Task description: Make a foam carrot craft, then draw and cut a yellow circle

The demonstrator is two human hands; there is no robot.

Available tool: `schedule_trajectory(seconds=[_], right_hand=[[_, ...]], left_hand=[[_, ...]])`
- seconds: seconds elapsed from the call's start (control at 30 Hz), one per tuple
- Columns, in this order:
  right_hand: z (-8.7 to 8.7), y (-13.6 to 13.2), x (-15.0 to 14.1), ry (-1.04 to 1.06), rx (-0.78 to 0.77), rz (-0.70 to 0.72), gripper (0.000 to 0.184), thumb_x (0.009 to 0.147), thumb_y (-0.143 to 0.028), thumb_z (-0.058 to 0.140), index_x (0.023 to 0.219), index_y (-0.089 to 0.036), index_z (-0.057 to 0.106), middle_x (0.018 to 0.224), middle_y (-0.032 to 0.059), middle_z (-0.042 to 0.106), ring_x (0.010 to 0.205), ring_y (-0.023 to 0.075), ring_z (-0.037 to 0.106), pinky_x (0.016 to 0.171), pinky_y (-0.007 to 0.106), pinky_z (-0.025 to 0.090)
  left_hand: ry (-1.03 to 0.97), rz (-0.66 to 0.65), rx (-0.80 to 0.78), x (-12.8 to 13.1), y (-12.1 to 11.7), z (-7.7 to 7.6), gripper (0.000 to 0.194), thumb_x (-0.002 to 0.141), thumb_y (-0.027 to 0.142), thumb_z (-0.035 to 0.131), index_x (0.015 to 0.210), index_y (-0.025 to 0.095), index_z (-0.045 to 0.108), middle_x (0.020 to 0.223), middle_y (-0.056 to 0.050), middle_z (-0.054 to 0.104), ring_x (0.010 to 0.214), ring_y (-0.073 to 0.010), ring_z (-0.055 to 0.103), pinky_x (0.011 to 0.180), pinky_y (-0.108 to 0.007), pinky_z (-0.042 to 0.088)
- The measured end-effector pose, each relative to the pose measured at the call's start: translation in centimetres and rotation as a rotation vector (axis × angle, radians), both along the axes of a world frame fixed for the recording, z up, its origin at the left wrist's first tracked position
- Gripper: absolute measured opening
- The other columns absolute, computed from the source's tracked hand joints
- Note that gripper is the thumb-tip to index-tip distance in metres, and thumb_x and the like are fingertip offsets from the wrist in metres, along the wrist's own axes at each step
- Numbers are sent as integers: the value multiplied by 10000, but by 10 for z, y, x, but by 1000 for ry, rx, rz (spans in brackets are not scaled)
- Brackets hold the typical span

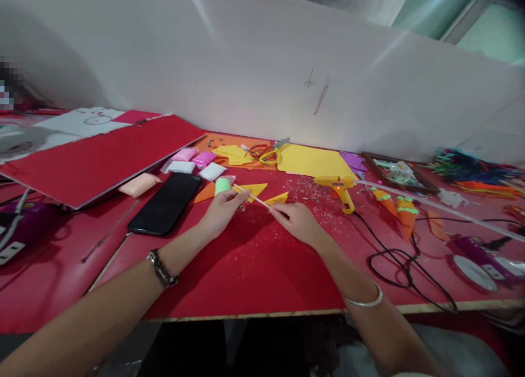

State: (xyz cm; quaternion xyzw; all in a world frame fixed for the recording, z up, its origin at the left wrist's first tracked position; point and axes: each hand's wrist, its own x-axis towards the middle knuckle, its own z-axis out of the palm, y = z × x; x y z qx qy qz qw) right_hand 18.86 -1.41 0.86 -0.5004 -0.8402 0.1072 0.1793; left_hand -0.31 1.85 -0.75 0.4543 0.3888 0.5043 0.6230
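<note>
A thin pale stick (260,201) slants between my two hands above the red tabletop. Fingers and thumb of my left hand (223,210) are closed around its upper left part. At the lower right end, my right hand (297,218) pinches it with the fingertips. Behind the stick lie yellow pointed paper pieces (257,189), partly covered by my fingers. A light green packet (222,185) sits just beyond my left hand, and an orange paper piece (204,193) lies to its left.
A yellow glue gun (341,190) with a trailing black cord (383,252) lies right of my hands, near orange cones (406,215) with green trim. Left are a black phone (166,203) and clay packets (204,158). Scissors (270,152) and yellow sheets (314,159) lie behind.
</note>
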Motion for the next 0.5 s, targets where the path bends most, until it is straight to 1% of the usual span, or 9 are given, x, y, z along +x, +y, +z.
schedule_trajectory(seconds=[0.2, 0.37, 0.5], right_hand=[[0, -1, 0, -10, 26, -8, 286, 871, -324, 349, 903, -209, 609, 771, 21, 664, 675, 124, 590, 566, 207, 315], [0, -2, -2, -14, 35, 3, 285, 870, -328, 350, 891, -211, 609, 754, 20, 662, 648, 122, 586, 566, 210, 319], [-3, -2, -1, 51, 29, -4, 287, 869, -332, 351, 886, -206, 609, 764, 23, 661, 663, 124, 587, 581, 212, 328]], left_hand=[[-5, -5, 0, 3, -1, 0, 256, 624, 362, 672, 674, 117, 619, 666, 5, 562, 598, -63, 491, 559, -175, 412], [-78, 52, -28, 4, -1, 1, 306, 597, 406, 677, 637, 116, 585, 604, 14, 546, 561, -68, 494, 519, -179, 426], [-59, 41, -11, 3, -1, 2, 316, 602, 416, 671, 651, 115, 589, 617, 11, 553, 573, -72, 505, 519, -177, 438]])
